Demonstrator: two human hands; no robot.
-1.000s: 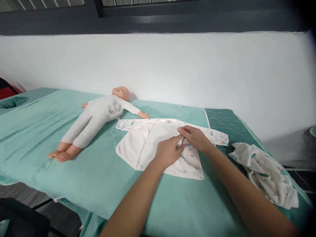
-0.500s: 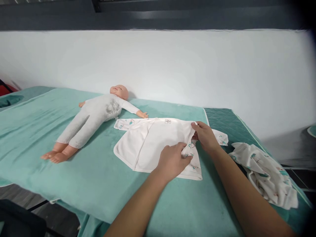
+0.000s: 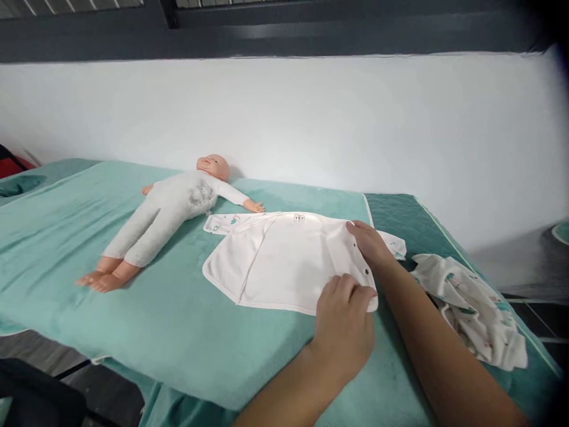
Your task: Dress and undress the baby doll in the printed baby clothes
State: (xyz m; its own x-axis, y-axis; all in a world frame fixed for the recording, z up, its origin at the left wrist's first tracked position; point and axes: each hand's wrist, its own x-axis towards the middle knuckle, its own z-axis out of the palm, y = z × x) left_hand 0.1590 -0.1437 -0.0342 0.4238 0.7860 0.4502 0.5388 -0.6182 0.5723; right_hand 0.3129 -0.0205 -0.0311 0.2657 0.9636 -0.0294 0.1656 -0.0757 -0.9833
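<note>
A white baby shirt (image 3: 288, 261) lies spread on the green sheet, its plain inner side up and its printed sleeves stretched to both sides. My left hand (image 3: 344, 323) is closed on the lower right corner of its front flap. Higher on the same flap, my right hand (image 3: 368, 246) pinches the edge near the shoulder. Dark snaps show along the flap's edge between my hands. To the left lies a baby doll (image 3: 173, 196) on its back, its outstretched hand just touching or very near the shirt's collar.
A crumpled printed white garment (image 3: 473, 308) lies at the right on the darker green quilted cover (image 3: 393, 216). The green sheet (image 3: 169, 332) covers the bed, which stands against a white wall (image 3: 284, 118). A dark object (image 3: 40, 394) stands at the lower left.
The shirt's right flap has been folded outward, so its inner side and snaps now show instead of the print. My left hand has moved right and down with the flap's corner.
</note>
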